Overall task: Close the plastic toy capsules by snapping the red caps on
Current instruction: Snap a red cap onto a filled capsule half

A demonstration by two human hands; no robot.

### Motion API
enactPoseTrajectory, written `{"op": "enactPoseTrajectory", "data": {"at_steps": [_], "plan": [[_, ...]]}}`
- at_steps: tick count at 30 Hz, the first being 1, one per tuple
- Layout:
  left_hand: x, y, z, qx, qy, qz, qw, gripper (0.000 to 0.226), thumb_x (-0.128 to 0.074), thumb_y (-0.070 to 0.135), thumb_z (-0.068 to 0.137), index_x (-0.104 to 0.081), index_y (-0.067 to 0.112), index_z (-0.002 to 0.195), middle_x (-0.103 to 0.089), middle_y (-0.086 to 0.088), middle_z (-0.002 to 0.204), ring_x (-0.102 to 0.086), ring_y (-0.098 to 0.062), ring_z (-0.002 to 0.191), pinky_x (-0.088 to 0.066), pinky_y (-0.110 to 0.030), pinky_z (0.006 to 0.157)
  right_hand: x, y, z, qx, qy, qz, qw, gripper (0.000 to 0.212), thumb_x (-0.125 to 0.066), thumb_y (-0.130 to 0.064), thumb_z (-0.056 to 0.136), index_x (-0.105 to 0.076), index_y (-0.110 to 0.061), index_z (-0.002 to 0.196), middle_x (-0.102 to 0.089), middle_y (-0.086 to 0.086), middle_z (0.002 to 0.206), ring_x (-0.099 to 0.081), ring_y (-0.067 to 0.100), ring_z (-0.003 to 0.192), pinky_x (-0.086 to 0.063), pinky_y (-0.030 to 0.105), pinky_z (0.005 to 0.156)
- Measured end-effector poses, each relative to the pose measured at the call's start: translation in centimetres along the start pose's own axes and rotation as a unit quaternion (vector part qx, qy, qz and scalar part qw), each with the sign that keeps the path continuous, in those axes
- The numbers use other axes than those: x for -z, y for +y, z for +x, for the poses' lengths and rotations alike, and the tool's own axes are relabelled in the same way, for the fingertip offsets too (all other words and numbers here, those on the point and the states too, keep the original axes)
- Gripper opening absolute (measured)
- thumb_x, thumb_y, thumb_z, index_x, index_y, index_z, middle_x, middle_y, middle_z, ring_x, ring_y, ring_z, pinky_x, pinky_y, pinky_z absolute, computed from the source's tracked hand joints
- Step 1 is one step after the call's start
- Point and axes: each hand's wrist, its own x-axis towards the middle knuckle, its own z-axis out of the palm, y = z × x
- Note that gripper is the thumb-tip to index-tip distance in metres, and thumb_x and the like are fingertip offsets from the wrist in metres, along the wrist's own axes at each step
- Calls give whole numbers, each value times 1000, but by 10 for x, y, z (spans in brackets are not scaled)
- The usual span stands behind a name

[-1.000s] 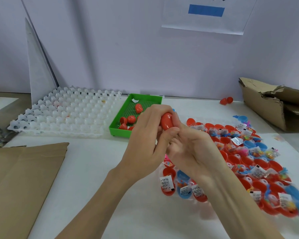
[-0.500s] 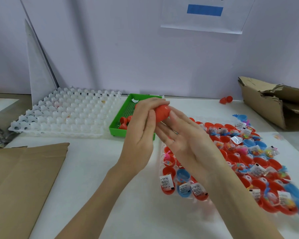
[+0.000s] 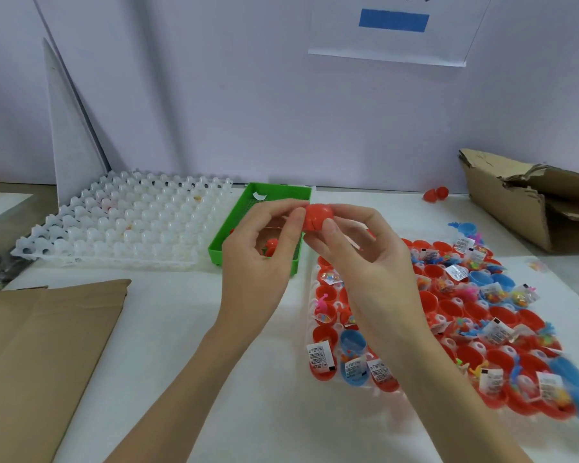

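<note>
Green rectangular plastic tray [image 3: 229, 228] sits mid-table, far side; a few loose red plastic caps [image 3: 270, 245] in it plus a small white scrap [image 3: 258, 196] near its far wall; most of its floor is hidden behind the hands. White moulded plastic cell tray [image 3: 121, 225] is just left of it, cells mostly bare, contents too small to tell. Clear plastic cell tray [image 3: 318, 315] on the right holds rows of open red and blue plastic capsule halves [image 3: 448, 305], many with small bagged toys and white printed labels [image 3: 320, 354]; far-right part is blurred.

Edges: clear tray's left edge runs just right of the green tray's near right corner; flat brown cardboard sheet [image 3: 41, 355] covers the near-left table; torn brown cardboard box [image 3: 532, 208] at far right; two loose red capsule pieces [image 3: 436, 194] near the back wall. Open white tabletop [image 3: 188, 329] lies between the cardboard sheet and the clear tray, under the forearms.

Red plastic egg-shaped capsule [image 3: 318, 217] is held in the air above the green tray's near right corner; left hand [image 3: 264, 262] pinches its left side with thumb and fingertips; right hand [image 3: 361, 262] pinches its right and near side, thumb in front, fingers curled over. Long axis: cannot tell for sure, fingers cover both ends; a seam line shows on the near face.
</note>
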Motion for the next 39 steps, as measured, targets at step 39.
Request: {"op": "enactPoseTrajectory", "data": {"at_steps": [39], "plan": [[-9, -4, -6, -102, -68, 67, 990, 36, -40, 2, 109, -65, 7, 134, -58, -4, 136, -52, -25, 134, -43, -39, 114, -3, -1, -3, -163, -63, 214, 961, 30, -74, -10, 89, -65, -6, 117, -75, 17, 115, -73, 29, 109, -60, 28, 83]]}}
